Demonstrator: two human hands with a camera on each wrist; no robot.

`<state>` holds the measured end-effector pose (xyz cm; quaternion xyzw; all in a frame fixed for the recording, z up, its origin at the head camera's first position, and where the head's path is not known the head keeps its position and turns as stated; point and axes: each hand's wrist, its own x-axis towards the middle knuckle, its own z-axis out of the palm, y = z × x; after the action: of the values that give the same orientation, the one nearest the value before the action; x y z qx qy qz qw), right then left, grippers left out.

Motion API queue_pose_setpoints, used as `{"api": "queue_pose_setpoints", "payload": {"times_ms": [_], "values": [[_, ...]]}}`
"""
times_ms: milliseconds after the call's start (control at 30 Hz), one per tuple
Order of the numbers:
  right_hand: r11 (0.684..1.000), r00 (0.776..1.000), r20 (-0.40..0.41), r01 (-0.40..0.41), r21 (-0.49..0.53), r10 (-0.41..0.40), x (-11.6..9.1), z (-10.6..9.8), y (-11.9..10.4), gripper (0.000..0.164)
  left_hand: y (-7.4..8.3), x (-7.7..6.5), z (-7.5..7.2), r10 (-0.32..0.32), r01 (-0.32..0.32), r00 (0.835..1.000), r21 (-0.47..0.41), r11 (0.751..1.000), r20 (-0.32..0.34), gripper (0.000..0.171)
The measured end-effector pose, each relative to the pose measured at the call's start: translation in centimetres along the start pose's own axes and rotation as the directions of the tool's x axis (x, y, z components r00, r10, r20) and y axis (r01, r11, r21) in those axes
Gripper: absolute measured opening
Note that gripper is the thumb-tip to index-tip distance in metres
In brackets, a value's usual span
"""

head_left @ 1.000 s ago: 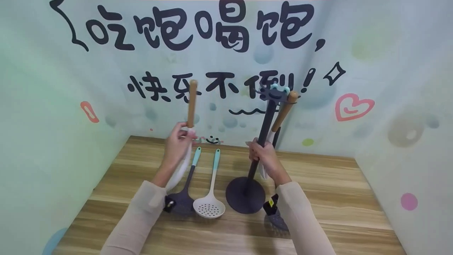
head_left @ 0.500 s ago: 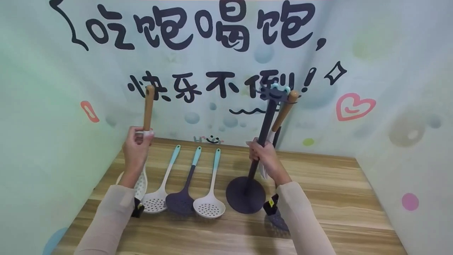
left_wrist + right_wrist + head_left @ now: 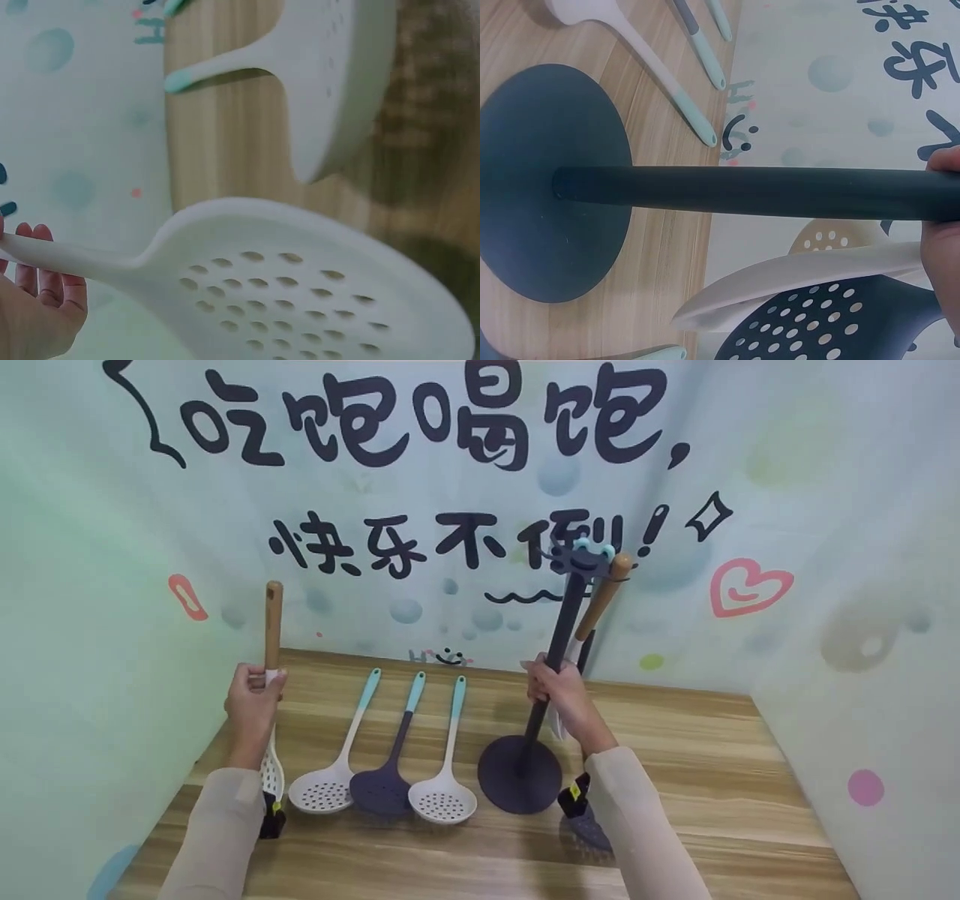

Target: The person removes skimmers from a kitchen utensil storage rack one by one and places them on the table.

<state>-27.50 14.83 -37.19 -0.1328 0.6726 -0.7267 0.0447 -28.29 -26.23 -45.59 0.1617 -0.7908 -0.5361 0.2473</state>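
Note:
My left hand [image 3: 253,701] grips a white skimmer [image 3: 300,300] just below its wooden handle, near the table's left side. The handle points up, and the perforated head hangs low, partly behind the wrist. My right hand [image 3: 562,690] holds the pole of a dark utensil stand [image 3: 564,622], whose round base is on the table. From its crab-shaped top hang several utensils, among them one with a wooden handle [image 3: 600,601]. In the right wrist view, a dark slotted head [image 3: 810,322] and a white utensil [image 3: 817,281] show beside the pole.
Between the hands lie three skimmers with teal handle ends: one white [image 3: 322,791], one dark [image 3: 381,791] and another white [image 3: 442,801]. A dark utensil head [image 3: 589,832] lies partly hidden by the right sleeve. A printed backdrop [image 3: 480,487] rises behind the wooden table [image 3: 705,795].
My left hand has carried the wooden-handled skimmer left and then lower, uncovering the left white skimmer on the table. My right hand has stayed on the stand's pole.

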Motion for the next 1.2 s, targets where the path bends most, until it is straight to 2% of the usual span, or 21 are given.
{"api": "queue_pose_setpoints", "payload": {"times_ms": [133, 333, 400, 533, 600, 700, 800, 933, 1000, 1133, 1200], "values": [[1.000, 1.000, -0.007, -0.010, 0.010, 0.010, 0.1, 0.1, -0.1, 0.034, -1.2, 0.0, 0.0, -0.065, 0.065, 0.998, 0.013, 0.998, 0.019, 0.033], [1.000, 1.000, -0.013, -0.007, 0.009, 0.008, 0.0, -0.1, -0.1, 0.034, -2.0, 0.0, 0.6, -0.108, 0.108, 0.986, 0.011, 0.994, 0.125, 0.040], [1.000, 1.000, -0.017, -0.007, 0.005, 0.007, 0.0, -0.1, -0.1, 0.034, -2.3, -0.2, 0.9, -0.094, 0.092, 0.984, 0.018, 0.996, 0.149, 0.037], [1.000, 1.000, -0.016, -0.003, 0.006, 0.004, 0.0, -0.1, -0.1, 0.033, -3.2, -0.6, 1.1, -0.015, 0.000, 0.984, 0.082, 0.997, 0.175, 0.017], [1.000, 1.000, -0.016, -0.004, 0.008, 0.004, 0.0, 0.0, -0.1, 0.033, -3.6, -0.8, 1.1, 0.000, -0.024, 0.982, 0.123, 0.992, 0.189, 0.010], [1.000, 1.000, -0.019, -0.008, 0.023, 0.008, 0.4, -0.2, 0.6, 0.034, -4.2, -0.9, 0.9, -0.034, -0.005, 0.972, 0.170, 0.985, 0.231, 0.021], [0.999, 1.000, -0.029, -0.003, 0.035, 0.004, 0.8, -0.3, 1.5, 0.035, -5.0, -0.9, 0.7, -0.111, 0.046, 0.940, 0.202, 0.978, 0.323, 0.035], [0.999, 1.000, -0.020, 0.011, 0.033, -0.011, 1.1, -0.5, 2.0, 0.035, -5.5, -0.9, 0.6, -0.196, 0.077, 0.870, 0.267, 0.961, 0.453, 0.045], [0.999, 1.000, -0.007, 0.011, 0.031, -0.011, 1.1, -0.6, 1.9, 0.034, -5.5, -1.0, 0.7, -0.222, 0.065, 0.836, 0.312, 0.948, 0.502, 0.046], [0.999, 1.000, 0.008, 0.005, 0.031, -0.005, 0.7, -0.4, 1.2, 0.034, -5.5, -1.2, 1.0, -0.309, 0.072, 0.762, 0.400, 0.914, 0.570, 0.049], [1.000, 1.000, 0.005, -0.002, 0.031, 0.001, 0.4, -0.3, 0.7, 0.034, -5.6, -1.3, 1.2, -0.343, 0.081, 0.737, 0.428, 0.900, 0.583, 0.053]]}}
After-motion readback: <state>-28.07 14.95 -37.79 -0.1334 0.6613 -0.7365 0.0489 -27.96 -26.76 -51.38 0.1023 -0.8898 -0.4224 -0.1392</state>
